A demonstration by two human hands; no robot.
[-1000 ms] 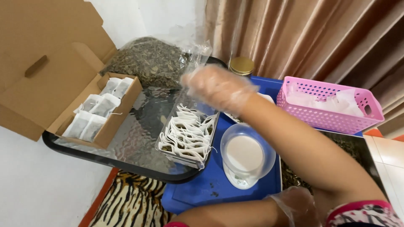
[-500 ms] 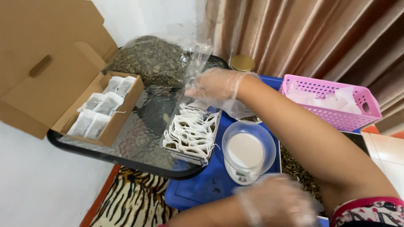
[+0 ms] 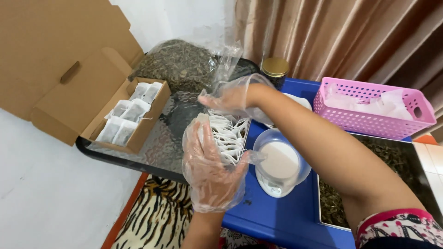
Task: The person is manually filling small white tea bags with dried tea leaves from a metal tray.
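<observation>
Both hands wear loose clear plastic gloves. My left hand [image 3: 212,170] is raised with its fingers spread, hovering over the near end of a narrow tray of empty white tea bags with strings [image 3: 228,133], and holds nothing. My right hand [image 3: 230,97] reaches across from the right to the far end of the same tray, fingertips down on the bags. Its grip is hidden by the glove. Just right of the tray, a clear bowl of pale powder [image 3: 279,159] sits on a small white scale [image 3: 272,186].
An open cardboard box with filled tea bags [image 3: 129,117] lies left on a black glass table [image 3: 161,147]. Behind are a plastic bag of dried leaves [image 3: 180,64] and a gold-lidded jar [image 3: 275,69]. A pink basket [image 3: 374,108] and a blue surface [image 3: 286,216] are right.
My left hand has risen from the bottom edge up over the near end of the tea bag tray. My right hand has settled lower onto the tray's far end.
</observation>
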